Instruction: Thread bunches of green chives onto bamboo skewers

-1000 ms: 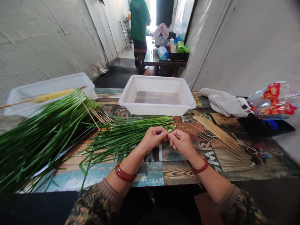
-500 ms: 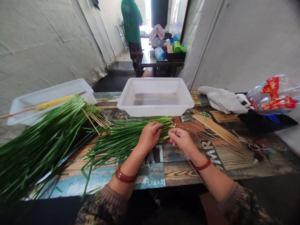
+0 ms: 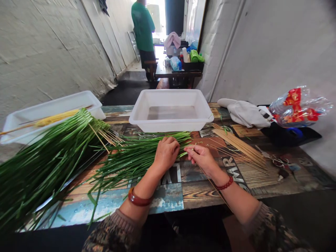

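My left hand (image 3: 166,154) rests with curled fingers on the root end of a loose spread of green chives (image 3: 126,162), closed on some of them. To its right, my right hand (image 3: 203,160) pinches a thin bamboo skewer (image 3: 208,176) that slants down toward my body under the wrist. Pale chive ends meet the fingertips of that hand; how far the skewer passes through them is too small to tell. At the left lies a large bunch of chives (image 3: 49,154) on a tray, with skewer ends (image 3: 106,134) sticking out of it.
Beyond my hands stands a white plastic tub (image 3: 172,125). Another white tub (image 3: 89,98) at left holds yellow strands on sticks. Loose skewers (image 3: 238,147), scissors (image 3: 278,161), a pale cloth cap (image 3: 245,111) and a plastic bag (image 3: 296,108) are at right. A person in green (image 3: 143,28) stands behind.
The whole view has shifted slightly. My right hand has come a little to the left, closer to the chive ends and my left hand. The left hand stays on the chives.
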A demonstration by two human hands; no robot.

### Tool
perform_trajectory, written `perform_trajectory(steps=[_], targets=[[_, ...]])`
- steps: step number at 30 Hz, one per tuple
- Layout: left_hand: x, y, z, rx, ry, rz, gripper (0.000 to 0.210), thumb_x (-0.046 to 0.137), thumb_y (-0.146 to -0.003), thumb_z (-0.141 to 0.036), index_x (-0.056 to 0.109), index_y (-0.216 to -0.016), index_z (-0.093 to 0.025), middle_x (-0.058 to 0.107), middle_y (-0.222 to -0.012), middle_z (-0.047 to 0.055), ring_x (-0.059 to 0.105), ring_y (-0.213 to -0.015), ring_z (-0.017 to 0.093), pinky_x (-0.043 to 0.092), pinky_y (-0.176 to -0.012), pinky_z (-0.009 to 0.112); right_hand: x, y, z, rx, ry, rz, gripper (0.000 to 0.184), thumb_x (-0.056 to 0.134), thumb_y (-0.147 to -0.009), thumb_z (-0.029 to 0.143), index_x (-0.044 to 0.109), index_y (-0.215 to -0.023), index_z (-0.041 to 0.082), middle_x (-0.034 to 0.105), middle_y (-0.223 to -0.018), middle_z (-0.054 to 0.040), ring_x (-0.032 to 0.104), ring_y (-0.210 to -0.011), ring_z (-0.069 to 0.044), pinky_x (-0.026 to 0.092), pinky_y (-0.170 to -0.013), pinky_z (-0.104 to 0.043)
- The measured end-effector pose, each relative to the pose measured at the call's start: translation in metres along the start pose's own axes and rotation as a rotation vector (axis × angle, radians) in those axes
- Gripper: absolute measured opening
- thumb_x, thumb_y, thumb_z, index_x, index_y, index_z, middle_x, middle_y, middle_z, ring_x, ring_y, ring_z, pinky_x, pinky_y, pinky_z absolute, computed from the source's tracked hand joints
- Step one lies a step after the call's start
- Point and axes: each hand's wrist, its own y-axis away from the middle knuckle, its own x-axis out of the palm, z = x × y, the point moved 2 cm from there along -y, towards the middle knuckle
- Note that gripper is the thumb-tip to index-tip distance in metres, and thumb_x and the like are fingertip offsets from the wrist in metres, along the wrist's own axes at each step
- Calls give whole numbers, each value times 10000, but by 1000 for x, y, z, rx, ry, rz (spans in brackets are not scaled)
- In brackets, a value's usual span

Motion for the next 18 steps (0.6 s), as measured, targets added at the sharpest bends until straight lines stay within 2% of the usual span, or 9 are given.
perform_trajectory(steps=[3,5,7,11,18], targets=[[-3,-1,5,-117,212,-85,129,503,-821,-103,613,-822,-172,614,-804,33,535,-758,162,412,-715,282,-1,1,0,-21,0,-15,385,633,-802,498,710,-950,151,568,-564,41,448,-412,-60,336,-392,-183],[-3,-1,7,-197,386,-91,171,490,-816,-107,622,-906,-168,605,-763,5,530,-687,131,412,-666,244,-1,2,1,-28,7,-23,383,621,-814,487,708,-978,152,550,-557,49,431,-403,-57,322,-382,-181],[-3,-1,6,-226,502,-69,204,501,-833,-139,654,-966,-168,633,-782,9,559,-702,125,421,-677,234,-1,2,4,-42,17,-25,372,614,-822,474,707,-987,154,538,-552,55,421,-400,-55,317,-382,-181],[-4,-2,1,-226,587,-34,162,574,-844,-228,722,-871,-168,676,-812,50,608,-790,158,442,-734,262,-1,3,6,-80,43,-11,359,591,-846,453,711,-1017,162,538,-554,55,425,-406,-57,329,-396,-185],[-7,-2,-4,-253,660,-9,123,602,-818,-225,707,-799,-163,662,-769,36,593,-743,146,443,-694,249,-1,4,6,-77,44,-9,363,593,-843,444,720,-1039,166,533,-548,55,419,-407,-55,332,-399,-182]])
